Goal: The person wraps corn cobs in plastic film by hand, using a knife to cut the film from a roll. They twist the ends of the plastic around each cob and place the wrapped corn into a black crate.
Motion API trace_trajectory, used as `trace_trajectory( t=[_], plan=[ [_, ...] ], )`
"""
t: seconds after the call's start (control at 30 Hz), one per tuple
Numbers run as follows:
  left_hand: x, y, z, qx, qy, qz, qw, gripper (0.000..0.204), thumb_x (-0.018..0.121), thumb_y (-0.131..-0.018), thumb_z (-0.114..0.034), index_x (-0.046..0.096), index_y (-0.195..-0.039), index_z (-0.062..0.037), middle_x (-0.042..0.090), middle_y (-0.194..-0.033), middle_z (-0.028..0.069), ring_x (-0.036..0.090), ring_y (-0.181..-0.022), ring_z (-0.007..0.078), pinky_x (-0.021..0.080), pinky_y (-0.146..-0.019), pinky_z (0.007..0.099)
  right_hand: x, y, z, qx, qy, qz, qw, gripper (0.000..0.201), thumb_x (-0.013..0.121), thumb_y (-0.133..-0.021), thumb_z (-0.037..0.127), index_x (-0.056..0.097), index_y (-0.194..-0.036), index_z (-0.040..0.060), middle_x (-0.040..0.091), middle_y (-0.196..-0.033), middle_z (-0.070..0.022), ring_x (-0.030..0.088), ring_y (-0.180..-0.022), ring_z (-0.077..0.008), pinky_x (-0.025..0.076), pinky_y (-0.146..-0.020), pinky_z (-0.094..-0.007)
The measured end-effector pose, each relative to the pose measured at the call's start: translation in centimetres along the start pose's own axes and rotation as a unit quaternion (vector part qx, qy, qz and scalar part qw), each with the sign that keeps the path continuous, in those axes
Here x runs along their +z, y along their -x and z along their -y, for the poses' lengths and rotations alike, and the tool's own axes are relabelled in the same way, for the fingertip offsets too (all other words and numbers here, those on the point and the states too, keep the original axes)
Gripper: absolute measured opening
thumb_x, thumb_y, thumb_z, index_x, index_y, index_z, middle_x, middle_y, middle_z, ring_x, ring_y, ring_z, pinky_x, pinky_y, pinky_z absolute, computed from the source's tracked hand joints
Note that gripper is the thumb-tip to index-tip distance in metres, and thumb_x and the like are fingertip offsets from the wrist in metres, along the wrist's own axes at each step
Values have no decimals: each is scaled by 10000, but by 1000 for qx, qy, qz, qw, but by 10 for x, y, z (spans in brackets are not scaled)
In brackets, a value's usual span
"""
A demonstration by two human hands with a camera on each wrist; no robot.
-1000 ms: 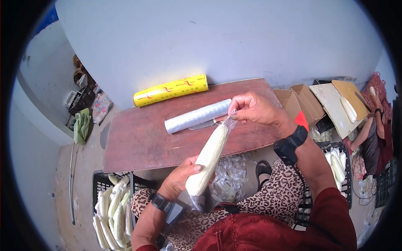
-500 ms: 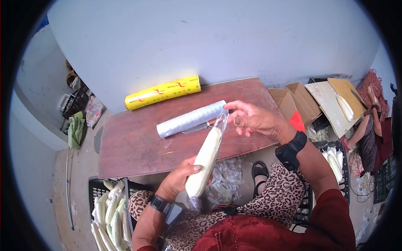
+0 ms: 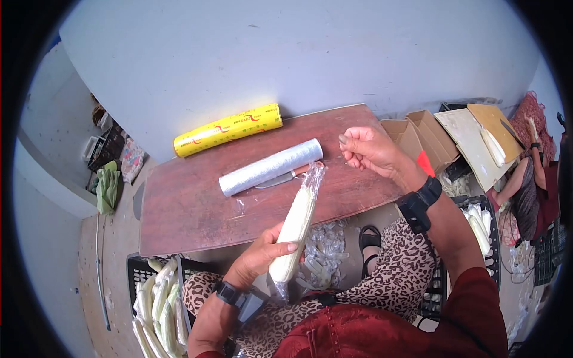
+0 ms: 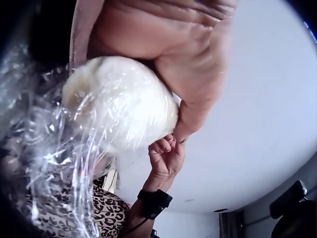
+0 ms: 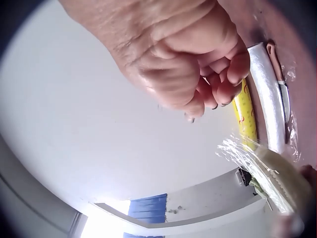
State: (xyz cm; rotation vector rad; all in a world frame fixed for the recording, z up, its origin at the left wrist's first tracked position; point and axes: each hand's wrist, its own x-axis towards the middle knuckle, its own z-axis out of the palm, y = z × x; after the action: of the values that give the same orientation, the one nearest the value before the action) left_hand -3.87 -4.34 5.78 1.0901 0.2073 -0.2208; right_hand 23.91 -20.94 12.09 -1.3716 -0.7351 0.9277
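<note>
My left hand [image 3: 266, 250] grips the lower part of a pale ear of corn [image 3: 292, 232], which looks to be in its inner husk, tilted with its narrow tip up and away. Clear cling film [image 3: 314, 173] wraps it and stands loose beyond the tip. In the left wrist view its broad white end [image 4: 124, 104] shows, with crumpled film [image 4: 64, 158] hanging below. My right hand [image 3: 371, 150] is raised over the table's right side, apart from the corn. Its fingers [image 5: 218, 91] curl toward the palm, with nothing visible in them.
On the brown table [image 3: 185, 215] lie a roll of cling film [image 3: 271, 167], a knife [image 3: 277, 179] and a yellow roll [image 3: 230, 130]. Crates of wrapped corn [image 3: 160, 304] stand either side. Cardboard boxes [image 3: 427, 140] and another person [image 3: 531, 191] are at the right. Film scraps [image 3: 325, 250] lie under the table.
My right hand has let go of the film at the corn's tip and drawn back up and to the right, its fingers spreading, then curling. My left hand keeps holding the corn.
</note>
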Motion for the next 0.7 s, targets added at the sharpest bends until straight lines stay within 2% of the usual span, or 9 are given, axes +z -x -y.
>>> trace_trajectory(
  t=[0.07,0.17,0.3,0.4,0.5,0.6,0.7],
  plan=[
    [-1,-3,-1,19,-11,-33,999,603,752,-813,-243,473,-1292,-6,626,-960,92,650,-843,205,539,-764,332,13,6,-4,71,60,65,994,343,632,-940,389,561,-902,55,570,-736,-6,531,-569,-67,419,-483,-199],
    [2,-8,-3,33,-41,-72,996,587,752,-821,-208,469,-1303,-29,625,-966,80,648,-844,194,536,-761,326,46,13,-7,98,160,99,977,444,642,-909,475,557,-910,40,570,-746,-17,546,-579,-68,425,-476,-197],
    [11,-15,-2,29,-79,-92,992,535,751,-830,-137,478,-1282,-47,607,-1005,33,619,-851,139,518,-760,283,67,9,-15,66,155,44,985,513,637,-893,524,552,-938,20,569,-774,-35,542,-576,-60,414,-438,-189],
    [13,-19,2,63,-155,-102,981,542,759,-828,-149,476,-1278,-46,598,-1002,27,612,-856,134,514,-760,279,71,2,-21,54,141,-10,988,516,663,-885,501,558,-848,-3,575,-696,-56,529,-504,-81,394,-410,-208],
    [11,-19,3,59,-118,-95,987,542,762,-825,-152,475,-1272,-45,595,-996,31,612,-856,136,515,-753,281,68,-4,-28,20,104,15,994,355,672,-919,337,561,-838,9,574,-675,-41,516,-494,-72,384,-405,-208],
    [10,-16,0,33,-71,-86,993,590,755,-823,-167,455,-1316,-44,613,-998,62,642,-845,175,530,-757,315,69,-6,-28,8,62,10,998,223,657,-928,197,565,-829,19,573,-659,-25,515,-495,-61,382,-404,-210],
    [7,-16,1,37,-20,-77,996,588,738,-832,-166,443,-1326,-49,612,-987,63,643,-838,180,535,-755,317,68,-8,-23,6,67,-3,998,221,658,-926,191,566,-818,21,580,-663,-24,518,-496,-56,384,-404,-208]
  ],
)
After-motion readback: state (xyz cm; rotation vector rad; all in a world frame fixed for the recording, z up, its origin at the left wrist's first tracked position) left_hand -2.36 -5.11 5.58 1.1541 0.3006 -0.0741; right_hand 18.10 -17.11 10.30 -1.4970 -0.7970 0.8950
